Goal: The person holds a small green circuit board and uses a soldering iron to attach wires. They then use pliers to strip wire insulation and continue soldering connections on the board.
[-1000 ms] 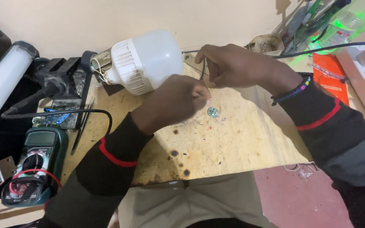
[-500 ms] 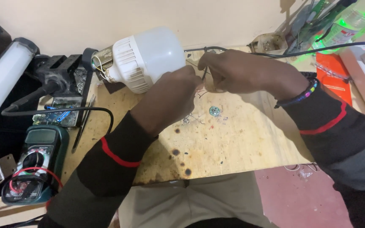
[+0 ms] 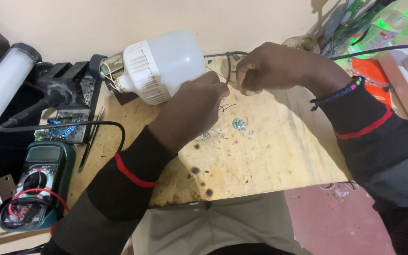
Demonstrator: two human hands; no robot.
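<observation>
A thin black wire point(image 3: 227, 71) runs between the two hands above the far middle of the scorched plywood board point(image 3: 279, 151). The right hand point(image 3: 272, 68) is curled into a loose fist with its fingertips pinched on the wire. The left hand point(image 3: 192, 111) is closed as well, its fingertips meeting the same wire just beside the right hand; how it grips is partly hidden by its own knuckles.

Touching the left hand's far side lies a large white plastic LED bulb point(image 3: 161, 63), on its side, with its ribbed collar and metal screw base pointing left. On the board just below the hands sit a small round greenish disc point(image 3: 238, 124) and scattered fine wire scraps. Further left are a small blue circuit board point(image 3: 64, 132), thin tweezers point(image 3: 90, 139) and a green multimeter point(image 3: 36, 182) with red and black leads. A white tube lamp point(image 3: 1, 89) lies at the far left edge.
</observation>
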